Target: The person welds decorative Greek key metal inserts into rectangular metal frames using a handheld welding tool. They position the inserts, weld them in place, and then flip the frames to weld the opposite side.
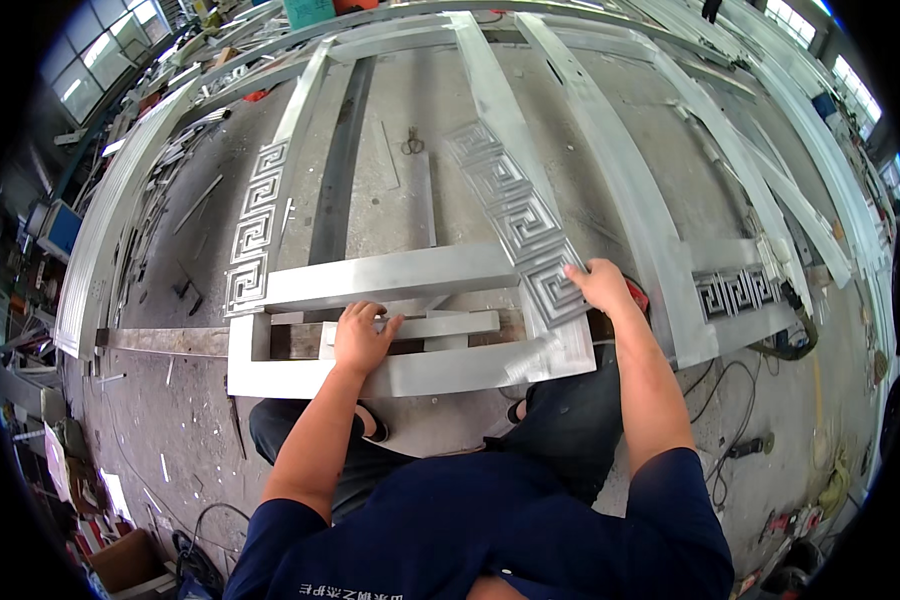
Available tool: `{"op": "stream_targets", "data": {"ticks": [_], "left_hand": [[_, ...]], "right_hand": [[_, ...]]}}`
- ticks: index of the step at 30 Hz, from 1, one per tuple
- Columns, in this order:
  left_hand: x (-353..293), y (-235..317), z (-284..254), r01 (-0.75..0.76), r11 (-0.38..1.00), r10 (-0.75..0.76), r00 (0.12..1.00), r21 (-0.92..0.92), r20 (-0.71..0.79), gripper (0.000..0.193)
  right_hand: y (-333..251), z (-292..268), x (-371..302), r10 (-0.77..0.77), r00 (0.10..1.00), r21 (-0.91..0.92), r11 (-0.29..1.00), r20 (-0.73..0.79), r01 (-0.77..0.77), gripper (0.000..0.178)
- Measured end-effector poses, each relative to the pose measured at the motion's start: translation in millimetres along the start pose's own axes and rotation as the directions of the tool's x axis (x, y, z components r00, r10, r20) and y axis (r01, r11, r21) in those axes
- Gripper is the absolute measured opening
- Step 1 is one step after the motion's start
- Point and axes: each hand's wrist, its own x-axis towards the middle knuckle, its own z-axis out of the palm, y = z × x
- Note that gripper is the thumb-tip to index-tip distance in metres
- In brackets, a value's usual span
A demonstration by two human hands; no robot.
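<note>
A long silver metal panel with a square Greek-key pattern (518, 212) lies at a slant over the frame's middle upright and lower right corner. My right hand (606, 287) grips its near right edge, thumb on the face. My left hand (363, 338) is curled over a short flat metal bar (460, 324) inside the frame's lower opening, its wrist above the near rail. The pale metal frame (420, 372) spans the space before my knees. Another key-pattern panel (254, 225) sits along its left upright, and a shorter one (742, 294) is at the right.
Long metal profiles (135, 220) are stacked at the left, with scraps and offcuts beside them. A dark steel beam (170, 342) supports the frame. Cables (735, 420) and a hand tool (752, 446) lie on the floor at right. A cardboard box (130, 562) stands at lower left.
</note>
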Motion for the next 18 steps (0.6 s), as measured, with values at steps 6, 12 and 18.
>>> {"op": "stream_targets", "data": {"ticks": [6, 12, 18], "left_hand": [[-0.3, -1.8, -1.3, 0.035, 0.999, -0.035, 0.999, -0.041, -0.006, 0.035], [35.5, 54.5, -9.0, 0.248, 0.856, -0.172, 0.964, -0.454, 0.202, 0.050], [90.8, 136.6, -31.1, 0.548, 0.529, -0.260, 0.832, -0.648, 0.491, 0.100]], "right_hand": [[-3.0, -10.4, -17.6, -0.064, 0.998, 0.374, 0.926, 0.015, 0.054, 0.044], [-33.2, 14.6, -93.3, -0.023, 0.998, 0.471, 0.880, -0.061, 0.049, 0.036], [-112.5, 73.2, -166.4, -0.118, 0.987, 0.699, 0.696, -0.110, 0.162, 0.032]]}}
